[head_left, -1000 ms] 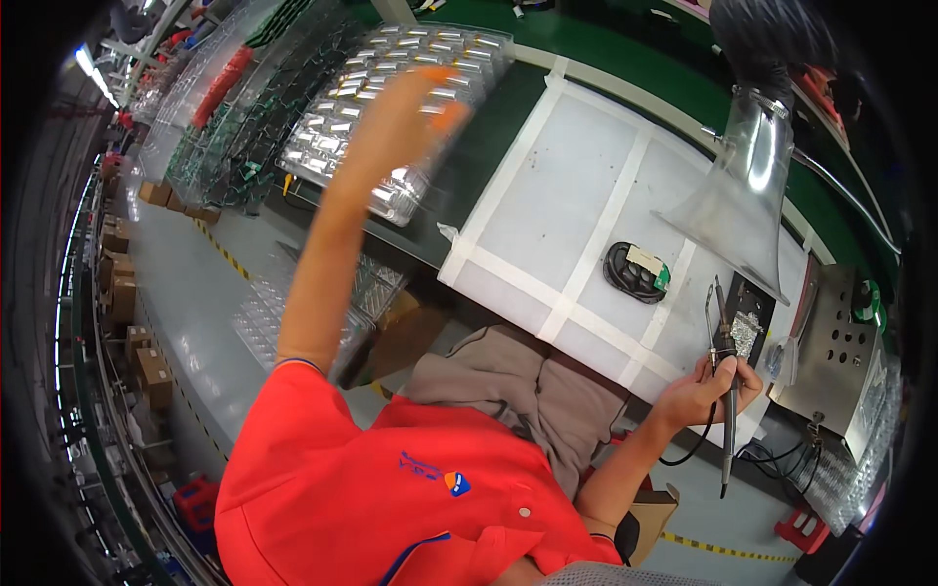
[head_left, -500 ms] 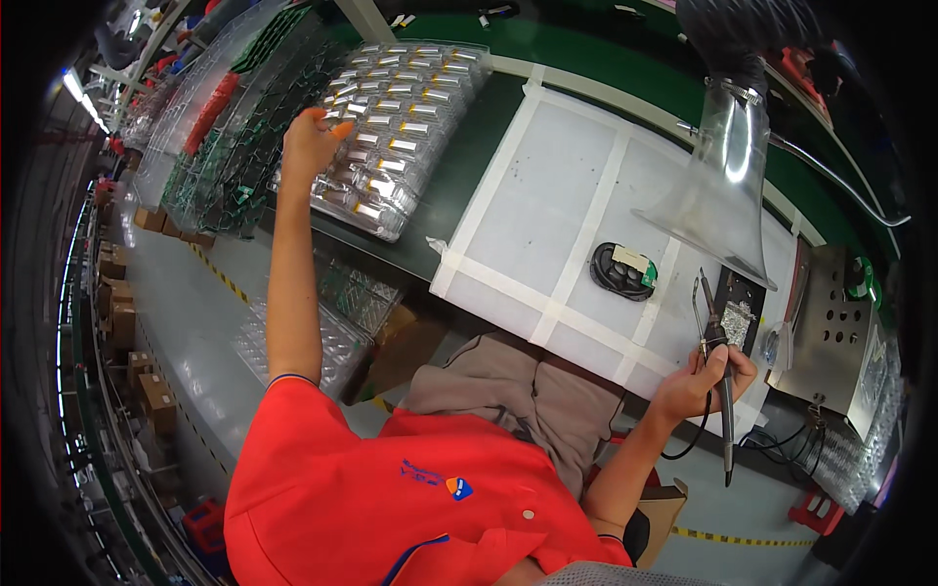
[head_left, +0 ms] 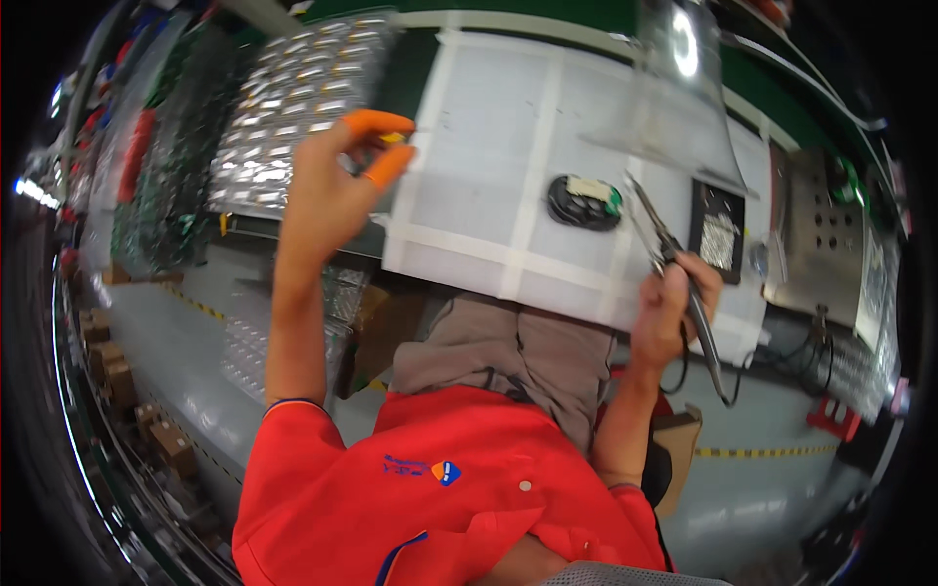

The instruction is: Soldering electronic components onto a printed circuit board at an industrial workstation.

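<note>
My left hand, with orange covers on its thumb and forefinger, is raised near the left edge of the white work mat. It pinches a small part with a yellow end; the rest of the part is hidden by the fingers. Beside it lies a clear tray holding rows of silver parts with yellow ends. My right hand is closed round a soldering iron, whose tip and thin metal tube point at the mat's middle. Near that tip sits a coiled black cable with a green circuit board.
A clear fume hood hangs over the mat's right side. Beyond the iron are a black holder with silvery shavings and a metal box with holes. Stacked clear trays stand at the far left, cartons lower down.
My left hand has moved from the tray of silver parts rightward to the mat's edge, carrying a small part. My right hand has brought the soldering iron nearer the coiled cable. The view has shifted.
</note>
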The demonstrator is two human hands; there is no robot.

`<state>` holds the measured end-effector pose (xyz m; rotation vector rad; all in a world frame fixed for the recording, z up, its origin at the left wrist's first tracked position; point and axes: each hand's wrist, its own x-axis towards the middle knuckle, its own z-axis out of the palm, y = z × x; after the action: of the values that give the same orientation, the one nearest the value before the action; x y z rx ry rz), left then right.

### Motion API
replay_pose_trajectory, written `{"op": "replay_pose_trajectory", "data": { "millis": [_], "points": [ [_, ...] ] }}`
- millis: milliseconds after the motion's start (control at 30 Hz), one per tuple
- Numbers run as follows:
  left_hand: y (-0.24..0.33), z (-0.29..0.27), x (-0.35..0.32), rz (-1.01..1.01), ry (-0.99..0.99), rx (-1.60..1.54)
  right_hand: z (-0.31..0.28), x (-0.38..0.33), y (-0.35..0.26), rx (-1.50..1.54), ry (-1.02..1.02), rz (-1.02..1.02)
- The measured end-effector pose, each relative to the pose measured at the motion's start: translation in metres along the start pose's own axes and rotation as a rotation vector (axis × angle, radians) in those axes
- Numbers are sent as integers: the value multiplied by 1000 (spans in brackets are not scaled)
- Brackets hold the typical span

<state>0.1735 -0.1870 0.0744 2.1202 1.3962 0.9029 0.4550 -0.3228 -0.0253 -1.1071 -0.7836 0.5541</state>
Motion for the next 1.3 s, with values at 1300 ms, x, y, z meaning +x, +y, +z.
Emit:
{"op": "replay_pose_trajectory", "data": {
  "millis": [1300],
  "points": [
    [59,126,1,59,-279,-2,9,9,-10,-218,-55,70]
  ]
}}
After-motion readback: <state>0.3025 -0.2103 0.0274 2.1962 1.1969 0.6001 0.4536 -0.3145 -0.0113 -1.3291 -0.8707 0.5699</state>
